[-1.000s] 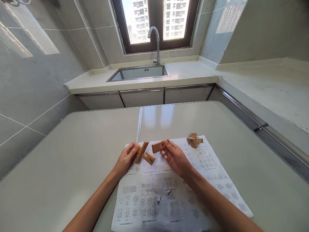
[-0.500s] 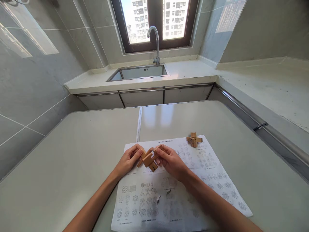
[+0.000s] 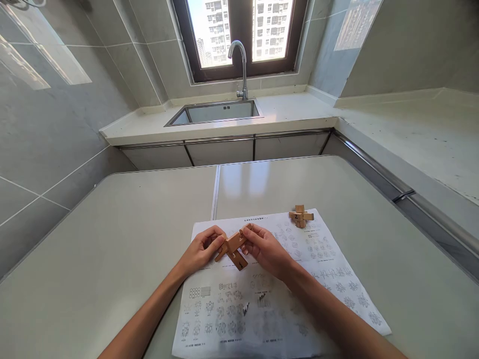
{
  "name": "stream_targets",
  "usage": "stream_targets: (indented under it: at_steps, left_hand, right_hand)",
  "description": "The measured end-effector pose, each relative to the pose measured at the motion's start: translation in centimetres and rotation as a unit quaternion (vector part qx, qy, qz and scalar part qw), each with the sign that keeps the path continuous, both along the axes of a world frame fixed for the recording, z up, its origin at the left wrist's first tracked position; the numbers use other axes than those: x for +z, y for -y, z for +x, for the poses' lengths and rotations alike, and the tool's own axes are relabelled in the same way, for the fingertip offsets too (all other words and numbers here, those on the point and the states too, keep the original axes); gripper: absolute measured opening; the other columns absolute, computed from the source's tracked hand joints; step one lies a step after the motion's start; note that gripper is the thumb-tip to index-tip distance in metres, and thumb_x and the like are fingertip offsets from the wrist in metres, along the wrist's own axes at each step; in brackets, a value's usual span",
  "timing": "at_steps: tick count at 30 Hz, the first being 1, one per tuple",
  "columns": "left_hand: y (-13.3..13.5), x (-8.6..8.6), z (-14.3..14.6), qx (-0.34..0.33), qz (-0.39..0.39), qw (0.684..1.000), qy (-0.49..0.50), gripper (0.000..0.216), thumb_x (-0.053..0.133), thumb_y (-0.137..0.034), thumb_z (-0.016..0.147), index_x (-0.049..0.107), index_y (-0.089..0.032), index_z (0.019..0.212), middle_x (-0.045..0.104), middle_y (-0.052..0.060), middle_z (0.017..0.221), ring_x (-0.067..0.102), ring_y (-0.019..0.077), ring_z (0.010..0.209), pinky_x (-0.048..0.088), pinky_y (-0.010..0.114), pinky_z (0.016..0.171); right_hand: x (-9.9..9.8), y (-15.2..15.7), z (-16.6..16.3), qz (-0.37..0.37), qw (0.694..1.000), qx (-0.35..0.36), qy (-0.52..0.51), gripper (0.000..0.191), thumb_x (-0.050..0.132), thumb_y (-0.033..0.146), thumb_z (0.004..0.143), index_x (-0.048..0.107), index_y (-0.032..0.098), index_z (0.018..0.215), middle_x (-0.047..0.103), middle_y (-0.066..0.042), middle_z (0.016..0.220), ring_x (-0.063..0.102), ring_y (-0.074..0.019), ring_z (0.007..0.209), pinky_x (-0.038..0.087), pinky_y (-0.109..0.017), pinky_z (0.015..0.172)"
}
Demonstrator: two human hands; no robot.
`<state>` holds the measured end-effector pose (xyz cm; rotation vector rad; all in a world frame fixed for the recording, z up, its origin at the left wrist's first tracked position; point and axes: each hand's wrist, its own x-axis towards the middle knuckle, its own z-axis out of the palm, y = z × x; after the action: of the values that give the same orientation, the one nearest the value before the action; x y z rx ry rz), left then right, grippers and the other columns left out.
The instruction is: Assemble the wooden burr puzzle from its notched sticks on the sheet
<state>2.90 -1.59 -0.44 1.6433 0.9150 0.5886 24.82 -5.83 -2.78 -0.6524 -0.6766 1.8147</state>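
Bright daylight enters through the window far beyond the hands, glaring off the table. Focus is sharp; wide-angle distortion bends walls and counters at the edges.

Grey glossy tiled walls enclosed a pale L-shaped countertop with a steel sink and curved chrome tap far centre; daylight entered a dark-framed window with 2 panes.

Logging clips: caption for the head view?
Both hands, left hand and right hand, hold interlocked wooden puzzle bars above a printed diagram sheet.
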Motion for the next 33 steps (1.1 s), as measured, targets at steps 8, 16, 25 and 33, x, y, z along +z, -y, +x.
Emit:
stream_targets:
  at_steps: [8,16,25,33]
  left_hand:
    - [-0.06,-0.23,-0.11,-0.002,-0.006,1.0,0.003,0.039,0.056,-0.055,0.103,0.06,-0.017,0.093,0.056,-0.001,0.075,0.048,0.0122,0.066,0.038,0.026,0.064]
    - [-0.23,-0.35,-0.47,-0.01,-0.015,1.0,0.015,0.038,0.057,-0.053,0.103,0.062,-0.017,0.094,0.057,0.0,0.076,0.048,0.0121,0.066,0.038,0.026,0.064]
    - [-0.27,-0.2,-0.42,-0.005,-0.016,0.999,0.028,0.042,0.055,-0.059,0.101,0.061,-0.017,0.093,0.055,0.0,0.075,0.048,0.013,0.065,0.039,0.026,0.063]
    - [-0.37,-0.06,-0.37,0.018,0.003,1.0,0.009,0.05,0.054,-0.066,0.098,0.061,-0.017,0.091,0.056,0.001,0.081,0.048,0.0147,0.071,0.04,0.026,0.067]
  right_hand:
    - [0.28,-0.08,-0.16,-0.017,1.0,0.011,0.02,0.045,0.086,0.055,0.082,0.063,0.017,0.088,0.062,0.001,0.079,0.054,-0.0099,0.064,0.043,-0.024,0.059]
    - [0.67,0.04,0.27,-0.051,0.997,0.054,0.0,0.046,0.086,0.057,0.082,0.062,0.018,0.088,0.056,0.003,0.073,0.045,-0.0074,0.058,0.034,-0.022,0.055]
    - [0.56,0.29,-0.09,-0.062,0.992,0.111,-0.025,0.046,0.084,0.057,0.085,0.064,0.016,0.088,0.051,0.003,0.073,0.043,-0.0073,0.061,0.034,-0.022,0.058]
    - [0.06,0.17,0.03,-0.048,0.993,0.109,0.018,0.045,0.084,0.055,0.084,0.064,0.017,0.096,0.06,0.002,0.076,0.049,-0.0069,0.059,0.035,-0.023,0.057]
